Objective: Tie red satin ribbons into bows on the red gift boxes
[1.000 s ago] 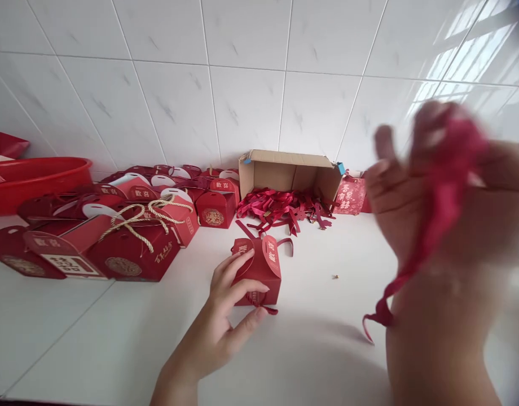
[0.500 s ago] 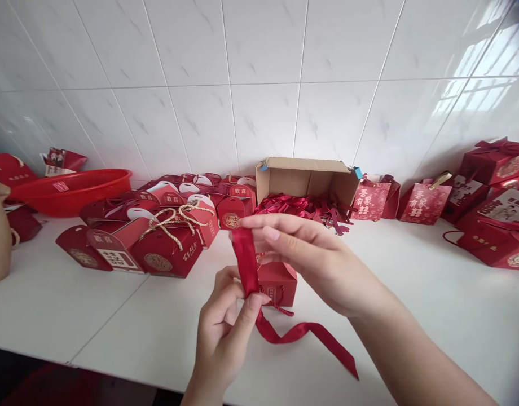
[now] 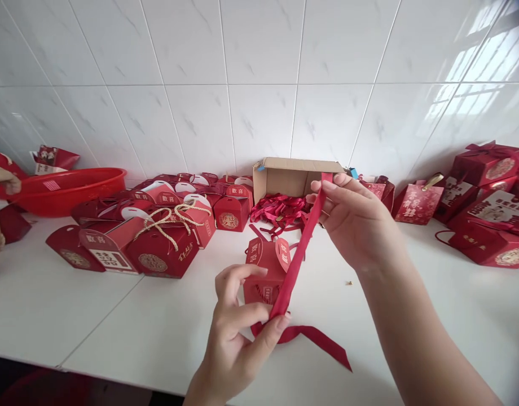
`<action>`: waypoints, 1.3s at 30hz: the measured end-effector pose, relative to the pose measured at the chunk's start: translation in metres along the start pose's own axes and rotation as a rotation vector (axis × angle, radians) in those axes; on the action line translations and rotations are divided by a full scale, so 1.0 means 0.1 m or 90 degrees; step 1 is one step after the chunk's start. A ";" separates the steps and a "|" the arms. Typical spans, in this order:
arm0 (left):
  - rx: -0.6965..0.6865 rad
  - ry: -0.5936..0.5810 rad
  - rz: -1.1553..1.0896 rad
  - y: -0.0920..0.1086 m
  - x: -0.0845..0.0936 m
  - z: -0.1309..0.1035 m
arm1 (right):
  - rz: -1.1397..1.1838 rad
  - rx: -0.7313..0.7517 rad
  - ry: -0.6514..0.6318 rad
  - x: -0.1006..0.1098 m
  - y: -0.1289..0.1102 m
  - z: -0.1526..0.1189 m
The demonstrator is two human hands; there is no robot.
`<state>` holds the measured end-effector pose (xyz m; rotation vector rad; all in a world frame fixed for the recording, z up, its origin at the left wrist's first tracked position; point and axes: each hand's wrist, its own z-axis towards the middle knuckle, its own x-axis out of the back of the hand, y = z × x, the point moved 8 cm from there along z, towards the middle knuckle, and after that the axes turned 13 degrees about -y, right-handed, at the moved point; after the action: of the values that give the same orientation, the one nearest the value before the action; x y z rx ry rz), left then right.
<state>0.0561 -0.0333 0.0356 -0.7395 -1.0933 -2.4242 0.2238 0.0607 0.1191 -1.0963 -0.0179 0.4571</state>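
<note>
A dark red satin ribbon (image 3: 302, 248) runs slantwise between my two hands. My left hand (image 3: 242, 327) pinches it low down between thumb and finger, and its loose tail curls onto the white table to the right. Higher up and to the right, my right hand (image 3: 348, 214) grips the ribbon's upper end between thumb and fingers. Just behind my left hand stands a small red gift box (image 3: 265, 262) with rounded flaps and a red cord at its front. The ribbon and my left fingers hide part of this box.
An open cardboard box (image 3: 302, 165) spills red ribbons (image 3: 280, 211) at the back. Several red gift boxes (image 3: 162, 254) with gold cord stand left. Beyond them sit a red basin (image 3: 82, 192) and another person's hand (image 3: 4, 179). More boxes (image 3: 492, 237) are stacked right.
My right hand has moved right and up with the ribbon's end, drawing it out into a long straight slant. My left hand has shifted slightly right. Another person's hand has appeared by the basin.
</note>
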 end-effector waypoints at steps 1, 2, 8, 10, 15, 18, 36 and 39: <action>0.019 0.032 -0.003 -0.03 0.02 0.00 | 0.001 -0.004 -0.003 0.02 0.01 0.02; 0.054 0.075 -0.017 -0.08 0.05 -0.01 | 0.008 -0.010 -0.011 0.04 0.03 0.03; 0.272 0.193 -0.134 -0.55 -0.02 -0.02 | -0.114 -0.137 -0.157 0.03 0.20 0.05; 0.329 0.161 -0.170 -0.67 -0.12 -0.01 | -0.232 -0.250 -0.249 0.01 0.37 0.01; 0.350 0.147 -0.256 -0.76 -0.23 -0.02 | -0.377 -0.392 -0.381 0.01 0.71 -0.07; 0.325 0.141 -0.339 -0.75 -0.25 0.00 | -0.354 -0.395 -0.371 0.00 0.81 -0.05; 0.306 0.119 -0.414 -0.77 -0.26 0.00 | -0.311 -0.434 -0.420 -0.12 0.85 -0.11; 0.301 0.118 -0.410 -0.74 -0.26 0.01 | -0.382 -0.445 -0.406 -0.05 0.88 -0.10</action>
<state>0.0373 0.0175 -0.0214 0.0045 -1.9487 -2.4656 0.1907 0.0831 0.0402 -1.5010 -1.1075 0.2329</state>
